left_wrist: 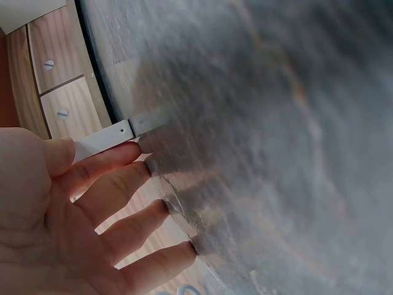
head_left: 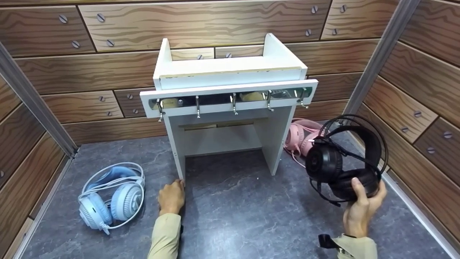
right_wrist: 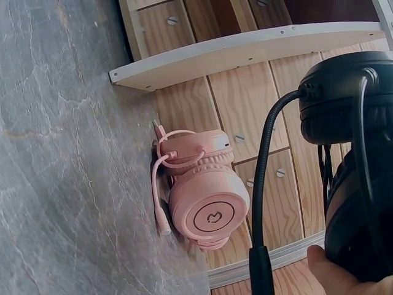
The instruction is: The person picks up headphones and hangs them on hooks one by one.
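Observation:
A white shelf rack (head_left: 230, 65) with a row of metal hooks along its front stands on the grey marbled surface. At the foot of its left side panel, my left hand (head_left: 171, 197) pinches the white panel (left_wrist: 101, 141) between thumb and index finger. The other fingertips touch the surface in the left wrist view. On the right, my right hand (head_left: 363, 210) grips a black headset (head_left: 324, 164) by an ear cup and holds it up. Its boom microphone (right_wrist: 263, 160) points down in the right wrist view.
A light blue headset (head_left: 125, 201) lies left of the rack. Against the rack's right side lies a pink headset (head_left: 295, 136), partly behind the black one. Wood-patterned walls (head_left: 201, 21) enclose the back and both sides.

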Tool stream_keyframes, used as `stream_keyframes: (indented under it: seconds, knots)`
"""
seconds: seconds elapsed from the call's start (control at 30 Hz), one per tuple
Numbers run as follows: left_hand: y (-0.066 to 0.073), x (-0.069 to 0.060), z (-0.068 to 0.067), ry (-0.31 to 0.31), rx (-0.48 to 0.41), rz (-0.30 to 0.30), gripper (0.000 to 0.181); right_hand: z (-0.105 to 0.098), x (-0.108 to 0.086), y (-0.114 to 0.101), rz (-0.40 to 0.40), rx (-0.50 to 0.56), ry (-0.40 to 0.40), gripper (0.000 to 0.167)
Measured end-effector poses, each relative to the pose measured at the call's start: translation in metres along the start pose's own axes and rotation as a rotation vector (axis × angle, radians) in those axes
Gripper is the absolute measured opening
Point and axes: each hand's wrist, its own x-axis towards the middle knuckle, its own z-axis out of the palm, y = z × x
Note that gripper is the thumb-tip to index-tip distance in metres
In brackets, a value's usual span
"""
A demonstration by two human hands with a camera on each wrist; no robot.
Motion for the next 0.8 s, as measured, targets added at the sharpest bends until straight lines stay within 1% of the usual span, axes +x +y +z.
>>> stream_keyframes:
  seconds: [0.2, 0.43, 0.57, 0.8]
  knots:
    - [0.0004, -0.0002, -0.0013, -0.019, -0.008, -0.02, 0.027, 0.0009, 0.0001, -0.0007, -0.008, 0.003, 0.009, 0.061]
    - [0.0003, -0.0005, -0.0003, -0.013, 0.002, -0.003, 0.027, 0.0031, 0.0002, -0.0012, -0.027, 0.03, -0.004, 0.061]
    - [0.0, 0.0002, 0.0003, -0.007, 0.006, -0.004, 0.027, 0.0031, -0.0008, -0.0011, -0.035, 0.035, -0.007, 0.06]
    - [0.0002, 0.0011, 0.0008, -0.033, -0.005, -0.032, 0.028, 0.0029, -0.0029, -0.0004, -0.029, 0.042, -0.004, 0.06]
